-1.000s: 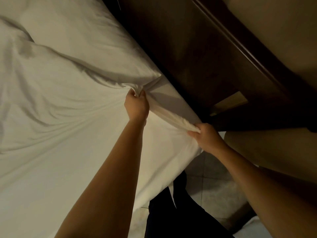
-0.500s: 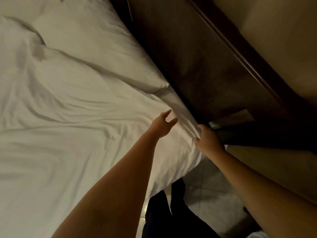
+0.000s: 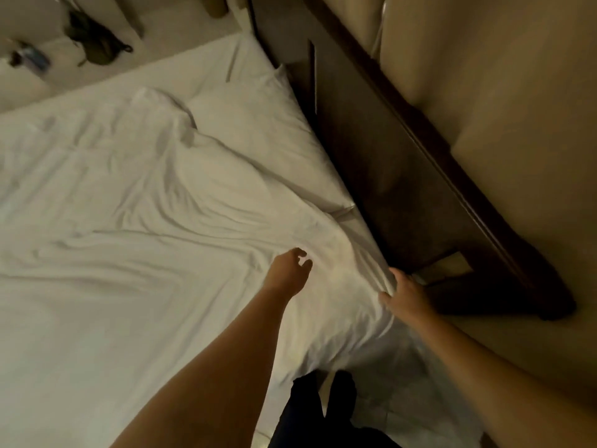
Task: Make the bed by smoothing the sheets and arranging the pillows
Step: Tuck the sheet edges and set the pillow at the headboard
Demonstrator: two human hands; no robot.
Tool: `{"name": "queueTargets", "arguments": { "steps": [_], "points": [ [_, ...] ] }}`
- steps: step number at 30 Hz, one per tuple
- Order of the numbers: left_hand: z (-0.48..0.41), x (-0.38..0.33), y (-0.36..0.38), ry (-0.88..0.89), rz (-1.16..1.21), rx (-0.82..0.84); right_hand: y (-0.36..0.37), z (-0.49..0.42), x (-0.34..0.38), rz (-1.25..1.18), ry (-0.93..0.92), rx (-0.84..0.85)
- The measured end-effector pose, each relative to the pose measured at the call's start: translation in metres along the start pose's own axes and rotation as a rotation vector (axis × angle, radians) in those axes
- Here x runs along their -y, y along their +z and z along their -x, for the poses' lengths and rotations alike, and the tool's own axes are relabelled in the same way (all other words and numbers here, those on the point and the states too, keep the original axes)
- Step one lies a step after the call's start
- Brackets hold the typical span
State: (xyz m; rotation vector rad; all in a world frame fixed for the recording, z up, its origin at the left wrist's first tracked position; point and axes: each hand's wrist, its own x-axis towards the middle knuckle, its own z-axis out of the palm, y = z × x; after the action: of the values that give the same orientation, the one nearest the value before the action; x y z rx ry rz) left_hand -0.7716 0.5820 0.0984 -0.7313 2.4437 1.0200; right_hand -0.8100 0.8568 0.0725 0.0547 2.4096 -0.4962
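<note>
So the white sheet [image 3: 129, 270] lay spread over pretty much the whole bed, and it was properly rumpled, with long creases running across the middle toward the near corner. A white pillow [image 3: 258, 130] sat up at the head end, right against the dark wooden headboard [image 3: 387, 156], with a fold of the sheet bunched up along its near side.

The person's right hand [image 3: 405, 295] was at the corner of the bed just beside the headboard, thumb and fingers curled round the sheet's edge, and the cloth was gathered into tight pleats right where it gripped.

The left hand [image 3: 289, 270] was out over the sheet a little way in from that corner, fingers loosely bent with a gap between them and the thumb, and nothing in it. Couldn't tell if it was touching the cloth or just above it.

Dark trouser legs [image 3: 310, 412] showed at the bottom, close to the bed's side. A dark bag [image 3: 93, 40] sat on a pale surface past the far side of the bed.
</note>
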Motion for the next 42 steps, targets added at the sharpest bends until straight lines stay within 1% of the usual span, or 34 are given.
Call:
{"name": "queueTargets", "arguments": {
  "steps": [7,14,16,23,31,34,38,42],
  "points": [
    [0.087,0.038,-0.052,-0.075,-0.103,-0.141,-0.03,0.047,0.036,0.06,-0.082,-0.009],
    [0.151,0.103,-0.101,-0.152,-0.05,-0.313,-0.023,0.085,0.087,0.183,-0.202,-0.028],
    [0.167,0.127,-0.116,-0.178,-0.035,-0.346,-0.014,0.095,0.105,0.179,-0.232,-0.028],
    [0.227,0.233,-0.174,-0.26,-0.005,-0.425,0.04,0.123,0.185,0.215,-0.317,-0.022],
    [0.31,0.381,-0.242,-0.373,-0.038,-0.432,0.128,0.177,0.294,0.206,-0.403,-0.004],
    [0.339,0.43,-0.262,-0.414,-0.026,-0.446,0.158,0.19,0.331,0.22,-0.408,0.024],
    [0.369,0.478,-0.279,-0.472,0.005,-0.462,0.193,0.207,0.375,0.251,-0.446,0.059],
    [0.383,0.506,-0.286,-0.522,0.053,-0.471,0.219,0.217,0.411,0.297,-0.478,0.08]
  ]
}}
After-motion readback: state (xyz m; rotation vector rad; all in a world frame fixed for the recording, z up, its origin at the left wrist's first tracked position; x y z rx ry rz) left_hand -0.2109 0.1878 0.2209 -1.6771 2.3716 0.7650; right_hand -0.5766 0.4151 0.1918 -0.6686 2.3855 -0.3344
